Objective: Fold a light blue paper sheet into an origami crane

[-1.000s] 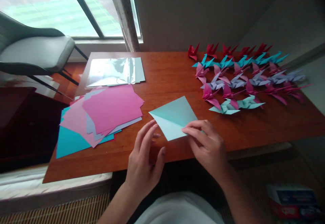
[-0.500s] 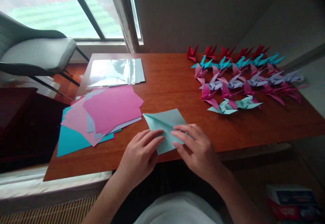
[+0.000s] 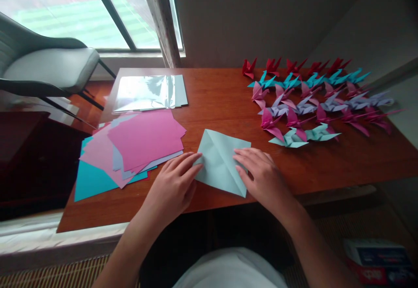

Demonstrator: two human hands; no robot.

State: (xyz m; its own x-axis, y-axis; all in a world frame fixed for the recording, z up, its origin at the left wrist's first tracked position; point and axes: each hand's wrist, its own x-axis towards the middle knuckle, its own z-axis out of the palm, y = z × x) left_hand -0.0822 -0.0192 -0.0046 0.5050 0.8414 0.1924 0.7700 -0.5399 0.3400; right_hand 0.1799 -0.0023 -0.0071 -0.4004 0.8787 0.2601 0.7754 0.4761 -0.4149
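A pale teal sheet of folded paper (image 3: 219,159) lies flat near the front edge of the wooden table (image 3: 222,96). My left hand (image 3: 173,185) rests at its left corner, fingers stretched out and touching the paper. My right hand (image 3: 263,177) lies flat on its right part, fingers spread and pressing it down. Neither hand grips the sheet.
A loose stack of pink, lilac and teal paper squares (image 3: 130,146) lies to the left, with a clear plastic sleeve (image 3: 148,93) behind it. Several folded paper cranes (image 3: 310,96) stand in rows at the right back. A grey chair (image 3: 48,68) stands by the window.
The teal sheet has been turned on the table and now points a corner away from me. Both hands moved onto it, the left from beside it to its left corner.
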